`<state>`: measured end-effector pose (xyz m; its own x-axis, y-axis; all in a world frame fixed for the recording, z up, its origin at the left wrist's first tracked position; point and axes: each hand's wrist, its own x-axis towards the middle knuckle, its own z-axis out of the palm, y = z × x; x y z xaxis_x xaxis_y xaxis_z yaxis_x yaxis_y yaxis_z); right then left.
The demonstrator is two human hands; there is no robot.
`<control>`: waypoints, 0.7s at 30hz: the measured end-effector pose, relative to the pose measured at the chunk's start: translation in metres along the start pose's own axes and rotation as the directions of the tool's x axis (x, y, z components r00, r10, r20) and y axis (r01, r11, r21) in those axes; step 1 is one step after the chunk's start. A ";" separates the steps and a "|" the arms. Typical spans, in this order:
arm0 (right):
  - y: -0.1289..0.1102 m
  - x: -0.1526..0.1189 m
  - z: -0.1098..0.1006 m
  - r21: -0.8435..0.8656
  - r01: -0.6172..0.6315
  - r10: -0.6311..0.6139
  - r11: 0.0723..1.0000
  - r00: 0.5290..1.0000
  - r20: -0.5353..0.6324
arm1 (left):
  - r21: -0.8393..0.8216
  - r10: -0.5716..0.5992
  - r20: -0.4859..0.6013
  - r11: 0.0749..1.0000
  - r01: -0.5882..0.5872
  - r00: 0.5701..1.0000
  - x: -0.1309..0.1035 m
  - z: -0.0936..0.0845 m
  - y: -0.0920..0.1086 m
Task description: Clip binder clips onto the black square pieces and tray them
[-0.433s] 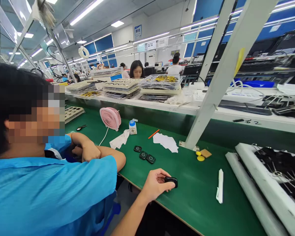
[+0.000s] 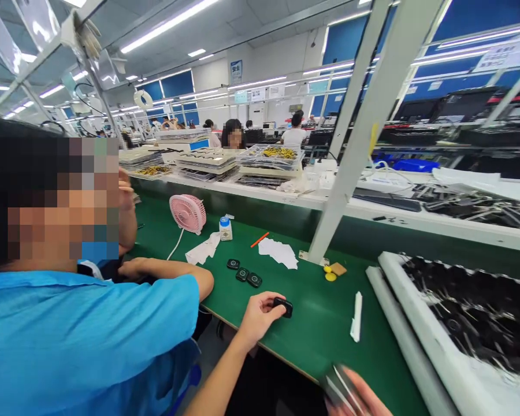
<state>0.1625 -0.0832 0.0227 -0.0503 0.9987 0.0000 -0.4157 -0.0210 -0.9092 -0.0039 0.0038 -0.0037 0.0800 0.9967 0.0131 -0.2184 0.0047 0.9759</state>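
Note:
Between the fingers and thumb of my left hand [image 2: 260,319] is a small black device [image 2: 283,307], held over the green table near its front edge. Low in the view, my right hand [image 2: 361,396] grips a dark, shiny flat object [image 2: 340,386], blurred by motion, at the table's edge. Beyond my left hand lie three black square devices [image 2: 242,274], each with a round mark on its face. Further right, a white pen-like tool [image 2: 356,316] rests on the table. White paper sheets [image 2: 278,253] and a red-orange stick [image 2: 260,240] lie behind.
On the left sits a person in a blue shirt [image 2: 91,329], one forearm on the table. A pink fan [image 2: 188,214] and a white bottle [image 2: 226,230] stand behind. At right are white foam trays [image 2: 398,300] of black parts. A slanted white post [image 2: 346,173] meets the table.
My right hand has come into view at the bottom with the dark object. The view has shifted right. The person on the left has raised one hand towards the face.

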 end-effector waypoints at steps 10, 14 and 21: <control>0.011 0.054 -0.035 -0.248 -0.067 0.049 0.966 0.996 -0.074 | -0.205 -0.082 -0.053 0.976 0.069 0.995 0.008 -0.007 0.003; 0.018 0.050 -0.040 -0.311 0.013 -0.017 0.950 1.000 -0.009 | -0.176 -0.102 -0.020 0.980 0.097 0.995 0.006 -0.006 0.008; 0.020 0.045 -0.042 -0.511 0.095 -0.071 0.855 0.995 0.066 | -0.016 -0.128 0.037 0.992 0.129 0.991 0.007 -0.005 0.006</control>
<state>0.1901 -0.0370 -0.0130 -0.0811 0.9925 0.0918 0.1036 0.1000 -0.9896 -0.0097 0.0113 0.0015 0.1437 0.9842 -0.1038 -0.2217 0.1343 0.9658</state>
